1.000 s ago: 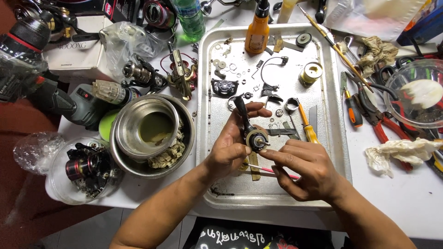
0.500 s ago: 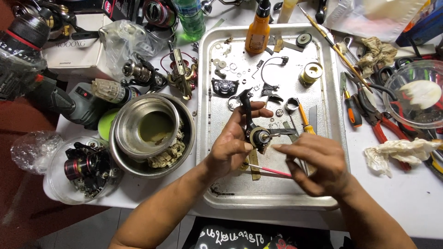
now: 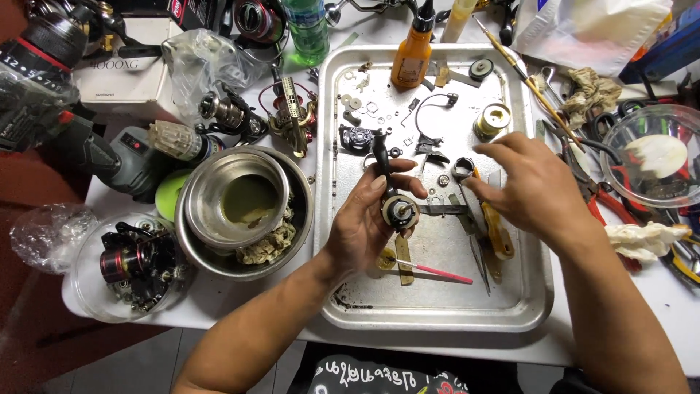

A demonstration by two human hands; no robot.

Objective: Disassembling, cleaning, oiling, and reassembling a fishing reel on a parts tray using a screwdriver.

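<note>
Left hand (image 3: 362, 232): closed around a dark fishing reel body (image 3: 394, 204), held upright over the middle of the metal tray (image 3: 437, 314), thumb and fingers wrapped about its lower part.
Right hand (image 3: 526, 191): holds nothing, fingers loosely spread and reaching down toward small parts on the tray; fingertips just beside a small metal ring (image 3: 462, 168).
Reel body: in the left hand, above the tray, its stem pointing away from the person.
Tray contents: yellow-handled tool (image 3: 496, 232) under the right hand, pink-tipped pick (image 3: 434, 270) near the front, scattered washers and clips, orange bottle (image 3: 412, 55) at the far edge.
Surface: steel bowl (image 3: 244, 211) left of the tray, pliers (image 3: 605, 201) to its right.
</note>
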